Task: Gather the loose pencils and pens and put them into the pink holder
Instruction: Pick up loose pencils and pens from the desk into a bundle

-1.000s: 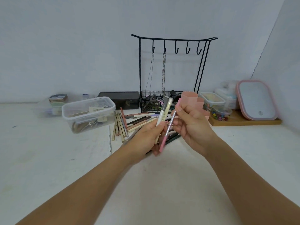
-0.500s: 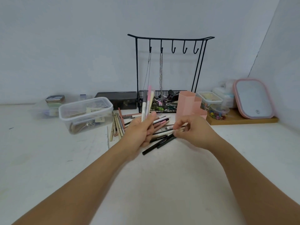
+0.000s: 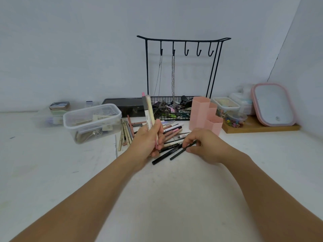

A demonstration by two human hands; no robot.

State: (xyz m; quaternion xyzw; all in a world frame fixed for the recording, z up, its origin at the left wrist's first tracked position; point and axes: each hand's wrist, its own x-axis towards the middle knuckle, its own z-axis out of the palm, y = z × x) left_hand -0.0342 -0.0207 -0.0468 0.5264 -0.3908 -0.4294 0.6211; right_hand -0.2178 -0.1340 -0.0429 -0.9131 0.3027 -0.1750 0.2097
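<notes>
Two bare forearms entered the picture from about 7 and 5 o'clock, with no sleeves, watch, bracelet or rings visible on either. The left hand (image 3: 146, 140) and right hand (image 3: 208, 147) were uncovered, their fingers (image 3: 189, 139) ungloved, the nails short and unpainted.

1. Two hands: the left hand (image 3: 147, 139) at 11 o'clock from the frame's centre, the right hand (image 3: 206, 145) at 1 o'clock.
2. One pink holder (image 3: 205, 117) with three hexagonal tubes.
3. One black hook rack (image 3: 183, 40) at 12 o'clock, with five hooks and two chains (image 3: 173, 75) hanging.
4. At least two pens (image 3: 148, 110) upright in the left hand; the exact count is unclear.
5. One thin black pencil (image 3: 181, 151) pinched in the right hand.
6. One clear lidded tub (image 3: 92, 119) at 10 o'clock.
7. One pink-framed mirror (image 3: 273, 103) at 2 o'clock.
</notes>
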